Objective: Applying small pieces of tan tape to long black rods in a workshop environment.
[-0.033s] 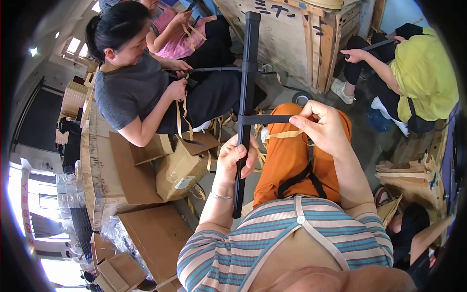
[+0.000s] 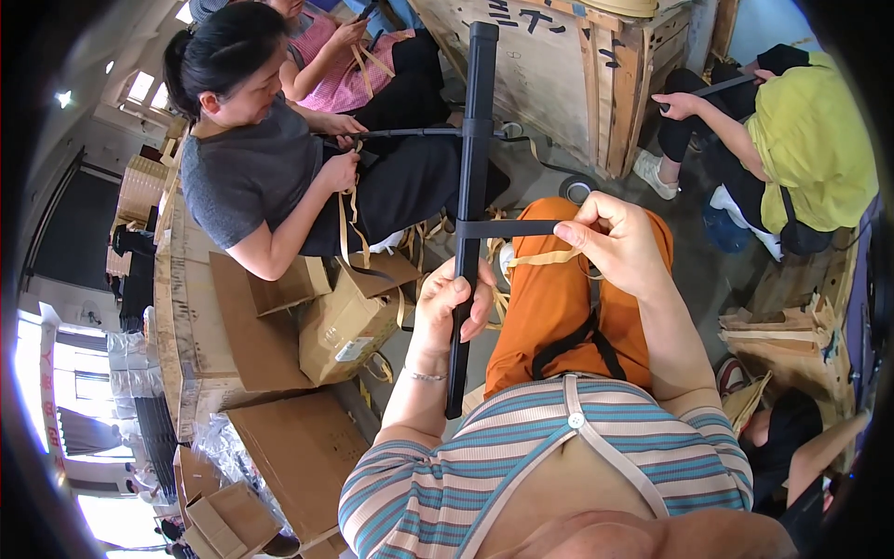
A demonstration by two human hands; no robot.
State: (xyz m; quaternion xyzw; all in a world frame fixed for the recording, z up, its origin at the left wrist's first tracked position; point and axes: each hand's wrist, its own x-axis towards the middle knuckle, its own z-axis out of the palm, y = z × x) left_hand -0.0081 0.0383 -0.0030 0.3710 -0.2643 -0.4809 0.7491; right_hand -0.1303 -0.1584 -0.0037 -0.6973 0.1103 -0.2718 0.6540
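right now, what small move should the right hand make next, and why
Probably wrap the black strip around the black bar: it stretches straight from there to the right hand, while the left hand holds the bar just below.

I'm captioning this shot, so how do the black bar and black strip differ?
The black bar is long and thick; the black strip is thin and flat, its visible stretch shorter. The bar runs up the picture; the strip runs sideways from it. The left hand holds the bar, while the right hand pinches the strip. Both are black.
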